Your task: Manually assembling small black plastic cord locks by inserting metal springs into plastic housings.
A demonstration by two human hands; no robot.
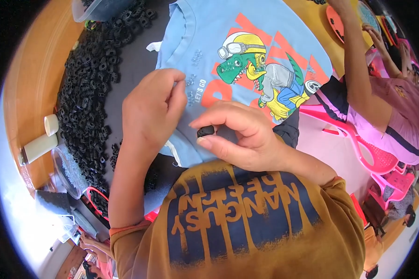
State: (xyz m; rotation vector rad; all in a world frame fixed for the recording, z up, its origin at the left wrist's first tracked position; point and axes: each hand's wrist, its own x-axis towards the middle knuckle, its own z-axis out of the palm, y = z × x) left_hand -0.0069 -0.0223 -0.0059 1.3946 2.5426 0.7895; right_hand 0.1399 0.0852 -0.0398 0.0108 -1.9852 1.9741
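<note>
A small black plastic piece [206, 131] is pinched between the thumb and fingers of my right hand [249, 135], above the lower edge of a light blue T-shirt [172, 51]. The shirt lies spread on the table and bears a dinosaur print. Just left of it, my left hand [156, 104] is closed with its fingers curled in; whatever it holds is hidden. Several tiny clear bits [196, 58] lie in small clusters on the shirt, close to my left hand's knuckles.
A large heap of black plastic parts [86, 97] covers the table's left side. Near it are a clear tub [100, 9], a pale bottle [39, 149] and a clear container of small bits [70, 172]. At right, a co-worker in pink sits by an orange plate [334, 24] and pink chairs [365, 151].
</note>
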